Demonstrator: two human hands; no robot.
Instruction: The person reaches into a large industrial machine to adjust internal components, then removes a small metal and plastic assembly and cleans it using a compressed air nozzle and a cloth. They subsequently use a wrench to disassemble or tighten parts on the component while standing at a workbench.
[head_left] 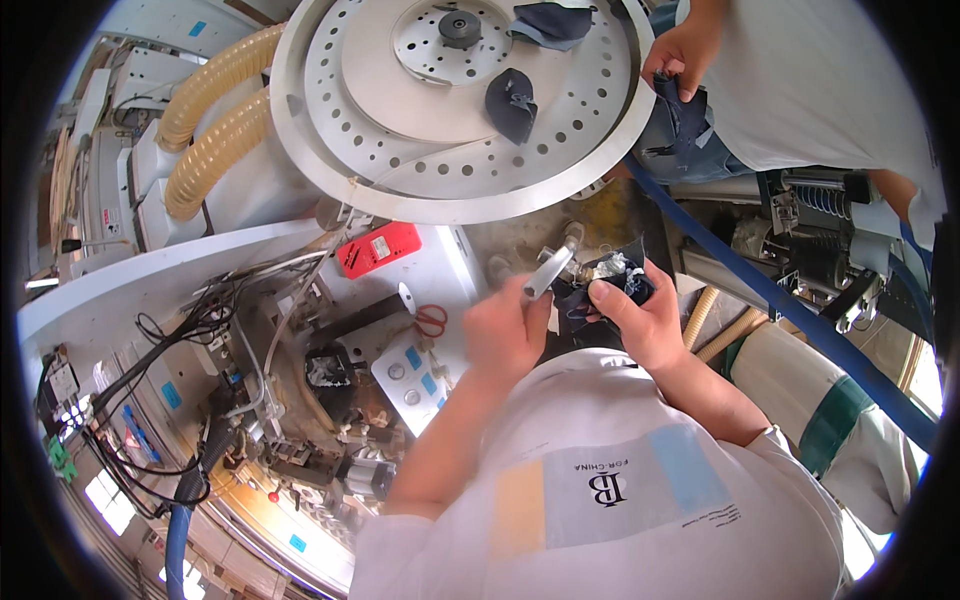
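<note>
The left hand (505,335) grips a metal lever (552,268) while the right hand (632,315) clenches a dark cloth piece (610,285) at the machine, apparently mid-fitting; two pieces (512,103) already lie on the perforated disc (590,95)

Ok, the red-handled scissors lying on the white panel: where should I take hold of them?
Probably by the red handle loops of the scissors, coming from the left hand side. The loops lie nearest that hand, flat on the white panel, with the blade end pointing away up-left.
</note>
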